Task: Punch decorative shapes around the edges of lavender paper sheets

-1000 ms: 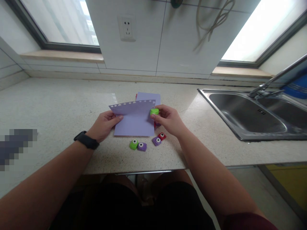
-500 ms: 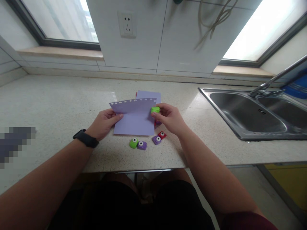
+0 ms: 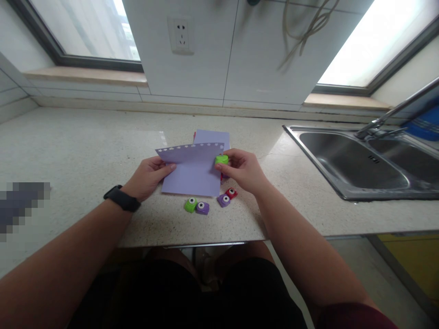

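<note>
The speckled tabletop (image 3: 85, 146) runs from tiled wall (image 3: 199, 75) to front edge, broad at left; at right, the frame cuts off a sink (image 3: 350, 157). Mid-tabletop, the left hand (image 3: 152, 176) grasps a sheet (image 3: 192, 176), the right hand (image 3: 243, 170) a green punch (image 3: 222, 159) at its right edge. A second sheet (image 3: 212, 136) behind is partly hidden.

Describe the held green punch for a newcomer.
On the counter left of the sink, find the lilac sheet with holes along its far edge. At its right side, the right hand grips a green punch. The other green punch lies on the counter; this one is held.
</note>
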Action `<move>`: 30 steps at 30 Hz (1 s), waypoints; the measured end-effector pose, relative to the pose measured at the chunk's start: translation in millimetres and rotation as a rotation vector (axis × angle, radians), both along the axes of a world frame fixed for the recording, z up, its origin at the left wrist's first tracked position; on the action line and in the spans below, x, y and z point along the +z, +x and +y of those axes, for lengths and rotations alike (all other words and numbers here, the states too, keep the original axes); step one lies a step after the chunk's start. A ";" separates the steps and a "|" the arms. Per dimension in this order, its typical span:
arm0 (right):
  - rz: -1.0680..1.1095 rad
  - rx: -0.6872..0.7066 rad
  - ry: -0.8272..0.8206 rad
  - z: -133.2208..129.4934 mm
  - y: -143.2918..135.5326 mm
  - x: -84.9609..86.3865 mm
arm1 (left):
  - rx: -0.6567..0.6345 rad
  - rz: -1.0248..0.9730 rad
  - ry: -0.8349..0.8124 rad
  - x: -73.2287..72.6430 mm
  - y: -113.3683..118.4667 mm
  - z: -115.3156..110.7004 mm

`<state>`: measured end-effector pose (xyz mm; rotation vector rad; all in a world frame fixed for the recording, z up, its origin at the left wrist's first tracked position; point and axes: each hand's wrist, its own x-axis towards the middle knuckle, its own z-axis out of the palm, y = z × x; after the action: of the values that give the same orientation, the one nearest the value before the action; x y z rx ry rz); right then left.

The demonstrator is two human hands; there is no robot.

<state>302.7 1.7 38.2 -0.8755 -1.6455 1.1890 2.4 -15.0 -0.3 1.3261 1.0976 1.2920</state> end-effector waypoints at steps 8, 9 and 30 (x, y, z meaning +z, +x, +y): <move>0.020 0.001 -0.002 -1.7 0.2 0.7 | -0.020 0.025 -0.015 3.0 0.8 -1.6; 0.019 0.001 -0.002 -1.8 0.2 0.9 | -0.016 0.030 -0.013 3.3 0.9 -1.8; -0.045 -0.016 0.072 -2.6 0.9 3.5 | -0.005 0.059 -0.019 6.8 3.1 -3.9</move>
<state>303.5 -0.9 41.7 -0.8741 -1.7041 1.1000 5.5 -19.0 6.5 1.3594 1.1442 1.2430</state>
